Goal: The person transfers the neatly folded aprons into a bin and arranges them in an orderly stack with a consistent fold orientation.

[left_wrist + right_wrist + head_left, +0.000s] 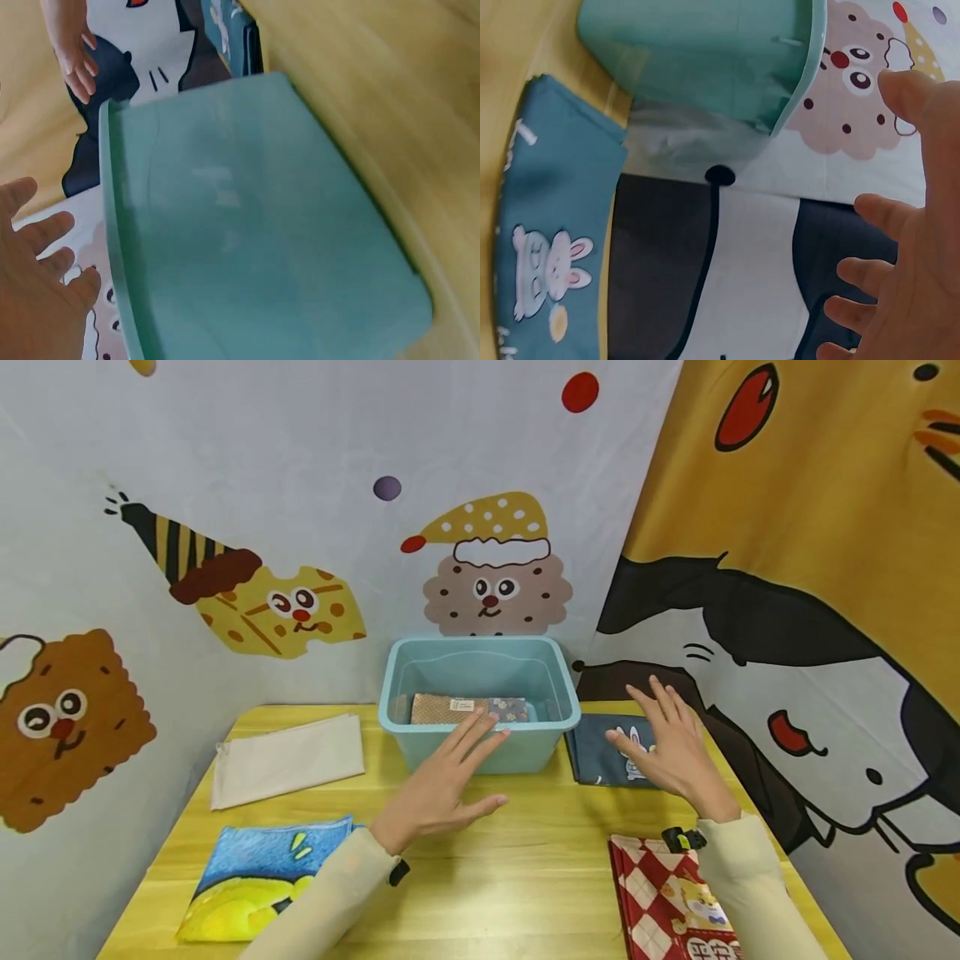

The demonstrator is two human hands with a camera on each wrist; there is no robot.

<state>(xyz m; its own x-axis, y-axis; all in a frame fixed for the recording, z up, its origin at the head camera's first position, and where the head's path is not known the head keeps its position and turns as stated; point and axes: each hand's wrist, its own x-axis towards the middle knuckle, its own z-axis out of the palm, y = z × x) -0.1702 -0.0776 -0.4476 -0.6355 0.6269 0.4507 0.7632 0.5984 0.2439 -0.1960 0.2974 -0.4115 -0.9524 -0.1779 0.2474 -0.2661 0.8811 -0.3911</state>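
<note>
Nearest the wearer, blue-and-yellow folded cloth (243, 868) lies on L side, red checked cloth (652, 902) on R, each partly hidden by a sleeve. Next, both hands, raised w/ fingers spread and grip released: L hand (438, 789) in front of the bin, nothing held; R hand (675, 747) above the dark blue rabbit cloth (600, 747), apart from it, also nothing held. Cream cloth (288, 760) lies flat, far L. Beyond, approx. centre, stands the pale blue bin (528, 752), upright, containing a tan patterned piece (431, 710) w/ white label and, beside it, a floral piece (513, 708). Progress, judged fr. layout: part-way; 2 pcs. in bin, 4 cloths outside, apparently the remainder. Surface: yellow wood-grain table (517, 877), smooth, light reflected at near edge. Room: white cartoon-print backdrop (315, 443) behind table, orange-yellow printed drape (847, 485) at R; rest of rm. n/v.
</note>
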